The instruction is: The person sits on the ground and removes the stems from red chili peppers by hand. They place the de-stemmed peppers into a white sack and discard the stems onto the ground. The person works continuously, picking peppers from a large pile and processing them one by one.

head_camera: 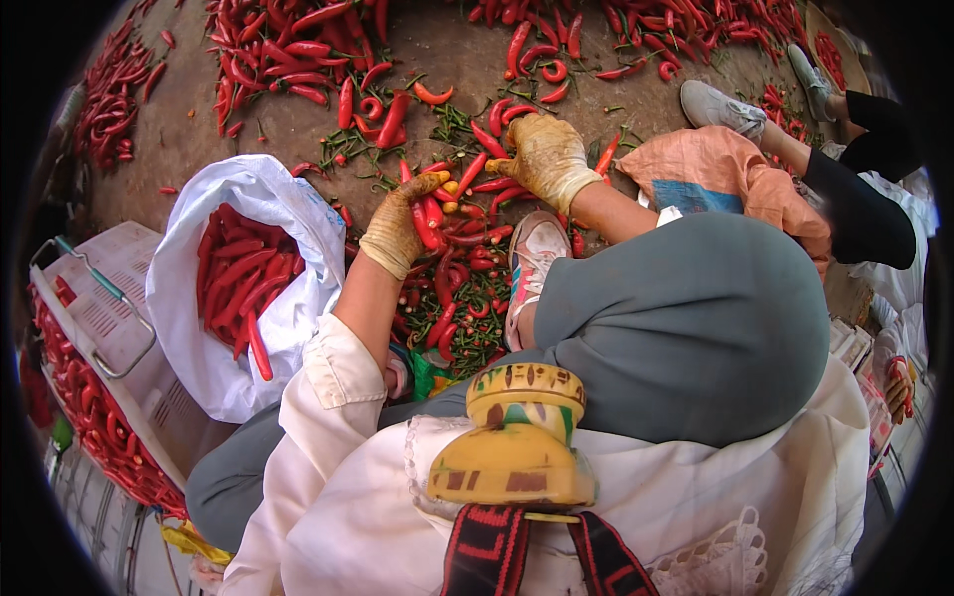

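Observation:
Red chili peppers [430, 219] are gripped in my left hand [395, 226], which wears a stained yellowish glove with orange fingertips. My right hand [550, 155], gloved the same way, is over the pile's far edge. Its thumb and fingers are apart around the end of a red chili [488, 139]; whether they touch it I cannot tell. Below my hands, loose chilies lie among a heap of green stems [475, 328] between my feet. Left of my left arm, a white woven sack [179, 298] gapes with red chilies [242, 272] inside, one hanging over its rim.
A white plastic crate [112, 313] with a metal handle stands at left beside more chilies. Large chili piles [291, 52] cover the far ground. An orange sack [715, 160] lies right, near another person's shoe [719, 106]. A yellow headlamp [514, 462] hangs before me.

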A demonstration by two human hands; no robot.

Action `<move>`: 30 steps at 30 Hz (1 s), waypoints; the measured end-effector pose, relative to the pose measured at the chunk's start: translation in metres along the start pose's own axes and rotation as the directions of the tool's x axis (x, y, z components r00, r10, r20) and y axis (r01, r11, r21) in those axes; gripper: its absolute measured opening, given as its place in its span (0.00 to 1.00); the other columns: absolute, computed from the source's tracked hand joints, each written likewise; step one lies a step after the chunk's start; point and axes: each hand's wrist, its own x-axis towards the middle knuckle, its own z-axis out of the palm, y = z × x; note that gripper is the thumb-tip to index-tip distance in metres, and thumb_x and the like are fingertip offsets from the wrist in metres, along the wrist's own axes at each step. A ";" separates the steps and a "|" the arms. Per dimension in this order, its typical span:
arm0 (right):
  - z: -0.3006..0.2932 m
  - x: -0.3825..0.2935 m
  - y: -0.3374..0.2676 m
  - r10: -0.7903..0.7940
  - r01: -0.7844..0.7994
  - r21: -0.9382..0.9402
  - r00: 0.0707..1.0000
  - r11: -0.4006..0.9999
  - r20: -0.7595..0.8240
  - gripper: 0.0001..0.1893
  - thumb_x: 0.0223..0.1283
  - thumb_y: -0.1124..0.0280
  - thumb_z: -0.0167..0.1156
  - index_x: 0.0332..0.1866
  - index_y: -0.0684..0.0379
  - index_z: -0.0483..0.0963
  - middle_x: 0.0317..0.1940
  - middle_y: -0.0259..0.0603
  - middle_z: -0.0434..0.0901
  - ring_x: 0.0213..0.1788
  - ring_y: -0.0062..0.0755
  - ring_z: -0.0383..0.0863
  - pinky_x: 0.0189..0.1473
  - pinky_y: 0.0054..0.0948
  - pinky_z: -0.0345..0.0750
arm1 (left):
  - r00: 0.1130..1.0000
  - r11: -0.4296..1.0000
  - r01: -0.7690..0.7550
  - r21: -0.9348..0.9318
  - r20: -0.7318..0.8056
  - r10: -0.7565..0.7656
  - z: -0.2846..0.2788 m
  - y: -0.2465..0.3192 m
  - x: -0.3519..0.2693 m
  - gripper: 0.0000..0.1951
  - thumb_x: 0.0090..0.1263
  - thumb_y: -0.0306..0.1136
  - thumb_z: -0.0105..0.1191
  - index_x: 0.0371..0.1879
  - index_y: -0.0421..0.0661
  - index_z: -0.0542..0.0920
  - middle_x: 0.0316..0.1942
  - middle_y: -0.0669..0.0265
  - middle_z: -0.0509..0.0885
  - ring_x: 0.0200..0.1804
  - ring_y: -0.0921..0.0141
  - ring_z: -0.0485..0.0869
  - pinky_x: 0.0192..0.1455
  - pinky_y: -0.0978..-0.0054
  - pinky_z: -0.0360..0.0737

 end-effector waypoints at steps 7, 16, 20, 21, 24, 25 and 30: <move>0.022 -0.011 -0.010 -0.078 0.091 0.087 0.987 0.992 -0.143 0.16 0.57 0.58 0.65 0.43 0.58 0.76 0.35 0.51 0.82 0.41 0.51 0.82 0.42 0.45 0.77 | 0.986 0.983 -0.155 0.104 -0.038 0.159 0.000 -0.008 0.012 0.14 0.68 0.31 0.60 0.51 0.40 0.79 0.36 0.61 0.84 0.35 0.68 0.84 0.39 0.65 0.86; 0.015 -0.029 -0.010 -0.041 -0.109 0.507 0.961 0.855 0.274 0.09 0.61 0.71 0.60 0.44 0.60 0.78 0.35 0.47 0.83 0.41 0.46 0.84 0.42 0.38 0.79 | 0.963 0.962 -0.270 -0.052 -0.044 0.268 -0.007 0.005 0.010 0.14 0.66 0.34 0.61 0.45 0.38 0.80 0.32 0.59 0.85 0.34 0.68 0.84 0.38 0.73 0.82; 0.020 0.028 0.014 -0.514 0.418 -0.393 0.838 0.819 -0.181 0.11 0.56 0.71 0.58 0.45 0.50 0.80 0.38 0.38 0.82 0.45 0.38 0.83 0.44 0.36 0.77 | 0.954 0.943 -0.291 -0.163 0.026 0.298 -0.012 0.011 0.006 0.12 0.67 0.34 0.58 0.42 0.39 0.80 0.44 0.56 0.84 0.43 0.58 0.84 0.48 0.61 0.83; 0.021 0.039 0.016 -0.607 0.474 -0.460 0.770 0.751 -0.196 0.13 0.56 0.72 0.57 0.46 0.49 0.80 0.37 0.37 0.82 0.44 0.37 0.83 0.43 0.36 0.77 | 0.940 0.940 -0.274 -0.204 0.147 0.307 -0.013 0.012 0.005 0.12 0.67 0.34 0.57 0.43 0.39 0.80 0.46 0.56 0.84 0.45 0.57 0.83 0.50 0.58 0.83; 0.013 0.053 0.018 -0.590 0.558 -0.549 0.795 0.623 0.139 0.13 0.56 0.72 0.58 0.47 0.49 0.80 0.36 0.35 0.82 0.42 0.36 0.84 0.42 0.36 0.77 | 0.961 0.954 -0.237 -0.185 0.102 0.259 -0.018 0.014 0.003 0.13 0.66 0.31 0.59 0.46 0.39 0.80 0.44 0.58 0.83 0.47 0.57 0.83 0.52 0.57 0.83; 0.009 0.051 0.017 -0.568 0.483 -0.556 0.822 0.677 0.022 0.12 0.56 0.71 0.58 0.46 0.49 0.80 0.35 0.35 0.82 0.42 0.37 0.84 0.41 0.36 0.78 | 0.974 0.960 -0.217 -0.180 0.032 0.226 -0.019 0.014 0.003 0.13 0.65 0.30 0.60 0.46 0.39 0.79 0.43 0.58 0.83 0.47 0.58 0.83 0.51 0.58 0.83; -0.017 0.025 0.018 -0.173 0.213 0.323 0.974 0.922 -0.148 0.11 0.62 0.64 0.61 0.44 0.57 0.82 0.36 0.40 0.85 0.37 0.37 0.84 0.40 0.33 0.79 | 0.983 0.981 -0.175 0.087 0.067 0.170 -0.012 0.003 0.012 0.19 0.67 0.35 0.62 0.54 0.41 0.78 0.34 0.63 0.83 0.35 0.69 0.83 0.43 0.71 0.84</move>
